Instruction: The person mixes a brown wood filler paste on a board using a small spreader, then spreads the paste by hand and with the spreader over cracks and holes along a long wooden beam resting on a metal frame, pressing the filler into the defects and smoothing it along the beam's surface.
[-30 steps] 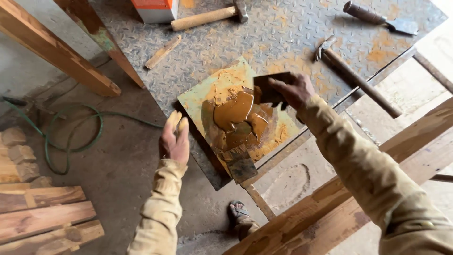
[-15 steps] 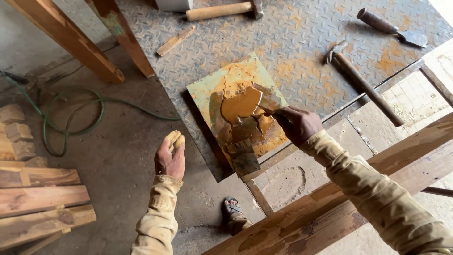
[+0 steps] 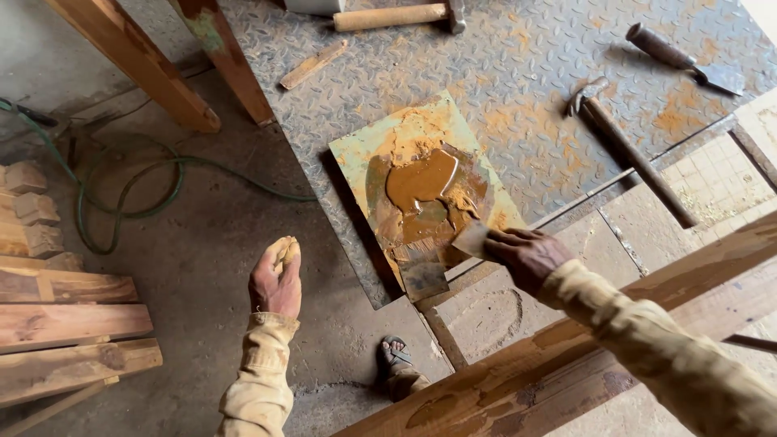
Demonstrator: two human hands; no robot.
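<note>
a lump of tan putty point(image 3: 285, 249) is cupped loosely in the left hand point(image 3: 275, 279), held over the concrete floor; it could be dropped if the fingers slacken. a small flat metal scraper point(image 3: 469, 239) is gripped in the right hand point(image 3: 526, 257), its edge set against the brown paste point(image 3: 419, 182) on the square green mixing board point(image 3: 356, 154); paste could be pushed off the board's near edge by a hard stroke.
</note>
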